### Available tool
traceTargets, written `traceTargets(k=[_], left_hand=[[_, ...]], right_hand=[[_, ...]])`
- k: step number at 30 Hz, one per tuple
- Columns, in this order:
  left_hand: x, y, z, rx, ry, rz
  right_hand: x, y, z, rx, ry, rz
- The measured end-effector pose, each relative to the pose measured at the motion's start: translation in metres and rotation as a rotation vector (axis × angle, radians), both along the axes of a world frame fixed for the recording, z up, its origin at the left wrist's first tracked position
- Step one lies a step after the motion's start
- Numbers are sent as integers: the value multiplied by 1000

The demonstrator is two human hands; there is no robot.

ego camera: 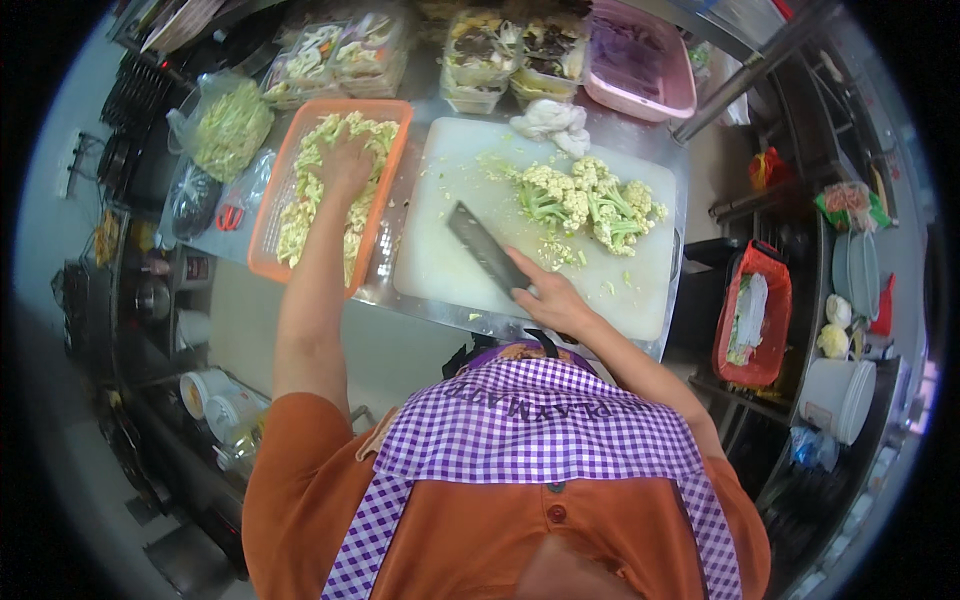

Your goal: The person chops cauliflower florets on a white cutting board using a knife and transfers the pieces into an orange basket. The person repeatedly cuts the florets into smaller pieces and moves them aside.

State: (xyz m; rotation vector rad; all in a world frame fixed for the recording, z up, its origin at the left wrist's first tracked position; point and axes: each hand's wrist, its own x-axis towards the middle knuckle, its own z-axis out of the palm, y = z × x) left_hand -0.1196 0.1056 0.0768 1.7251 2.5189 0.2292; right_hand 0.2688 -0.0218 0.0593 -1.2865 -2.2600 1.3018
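My left hand (346, 166) reaches into an orange plastic basket (405, 124), resting among cut cauliflower florets (307, 214). Its fingers look spread, but whether they hold a piece is hidden by the hand and florets. In my right hand (553, 300) is the handle of a cleaver (486, 247), its dark blade lying flat or nearly so over the white cutting board (439, 274). Larger cauliflower pieces (589, 199) with green stems are heaped on the board's right half, with crumbs scattered around them.
Behind the board lie a crumpled white cloth (553, 126), stacked clear tubs of vegetables (480, 56) and a pink basin (679, 105). Left of the basket are a bag of cauliflower (232, 124) and red-handled scissors (229, 217). A metal post (720, 97) rises at the table's back right.
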Motion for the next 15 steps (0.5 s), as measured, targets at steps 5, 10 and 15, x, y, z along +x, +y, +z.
traceTargets(k=[5,10,15], left_hand=[[104,23,-5,333,-478,-506],[257,1,1,-89,-209,-783],[264,19,2,-150,-402,-837]], right_hand=[[-53,36,-3,-239,127,28],[-76,85,-49,392,193,-140],[-60,87,-64,-191,190,-378]])
